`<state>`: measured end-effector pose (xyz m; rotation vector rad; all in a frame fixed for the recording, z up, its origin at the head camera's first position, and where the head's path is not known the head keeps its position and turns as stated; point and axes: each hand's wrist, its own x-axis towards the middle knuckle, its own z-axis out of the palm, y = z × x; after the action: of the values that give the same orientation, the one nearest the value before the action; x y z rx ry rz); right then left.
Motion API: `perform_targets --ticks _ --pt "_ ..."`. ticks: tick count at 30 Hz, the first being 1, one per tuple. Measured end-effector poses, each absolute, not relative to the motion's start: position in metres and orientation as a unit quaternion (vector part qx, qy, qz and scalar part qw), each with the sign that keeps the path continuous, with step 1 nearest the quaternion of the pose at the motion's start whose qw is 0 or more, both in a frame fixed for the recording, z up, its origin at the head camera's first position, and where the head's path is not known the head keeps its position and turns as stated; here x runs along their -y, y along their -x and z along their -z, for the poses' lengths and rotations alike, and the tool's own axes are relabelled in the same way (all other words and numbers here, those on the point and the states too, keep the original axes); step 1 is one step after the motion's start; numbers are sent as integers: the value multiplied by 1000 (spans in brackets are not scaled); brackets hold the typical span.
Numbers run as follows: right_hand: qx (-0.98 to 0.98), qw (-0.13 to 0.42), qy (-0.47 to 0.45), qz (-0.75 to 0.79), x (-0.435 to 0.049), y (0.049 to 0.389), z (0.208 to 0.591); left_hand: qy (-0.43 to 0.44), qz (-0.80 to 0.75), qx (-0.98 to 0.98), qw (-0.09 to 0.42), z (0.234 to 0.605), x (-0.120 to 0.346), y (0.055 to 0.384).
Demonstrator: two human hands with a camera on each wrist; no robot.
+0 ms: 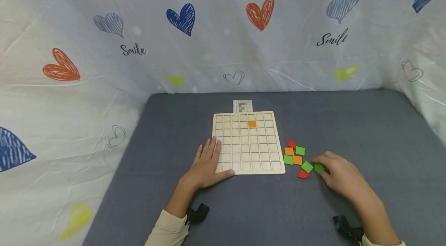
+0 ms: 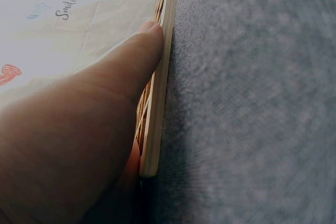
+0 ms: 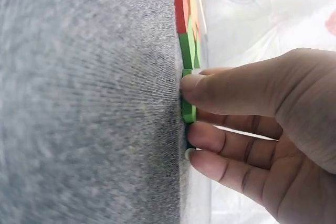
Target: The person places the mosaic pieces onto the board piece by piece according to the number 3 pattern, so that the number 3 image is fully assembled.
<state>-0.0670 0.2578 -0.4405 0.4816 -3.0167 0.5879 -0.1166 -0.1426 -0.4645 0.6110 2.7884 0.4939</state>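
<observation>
My left hand (image 1: pixel 206 166) lies with fingers spread along the left edge and near-left corner of a pale wooden grid board (image 1: pixel 245 148). Its thumb presses the board's near rim (image 2: pixel 157 103) in the left wrist view. One orange square tile (image 1: pixel 252 124) sits in a cell in the board's upper part. Right of the board, my right hand (image 1: pixel 343 176) pinches a green tile (image 1: pixel 318 167) at the edge of a small tile group. In the right wrist view the thumb lies on that green tile (image 3: pixel 188 113), low at the cloth, partly hiding it.
Loose tiles lie right of the board: a red one (image 1: pixel 291 143), another red one (image 1: pixel 303 174), orange squares (image 1: pixel 289 151) and several green squares (image 1: pixel 300 151). A small printed pattern card (image 1: pixel 242 105) touches the board's far edge. Grey cloth (image 1: pixel 174 129) covers the table; a heart-printed curtain (image 1: pixel 216 52) hangs behind.
</observation>
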Motion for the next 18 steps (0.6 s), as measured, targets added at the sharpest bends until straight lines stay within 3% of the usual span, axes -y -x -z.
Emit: perform_targets --ticks 18 --pt "957 48 -206 -199 -247 88 422 -204 -164 -957 128 463 142 116"
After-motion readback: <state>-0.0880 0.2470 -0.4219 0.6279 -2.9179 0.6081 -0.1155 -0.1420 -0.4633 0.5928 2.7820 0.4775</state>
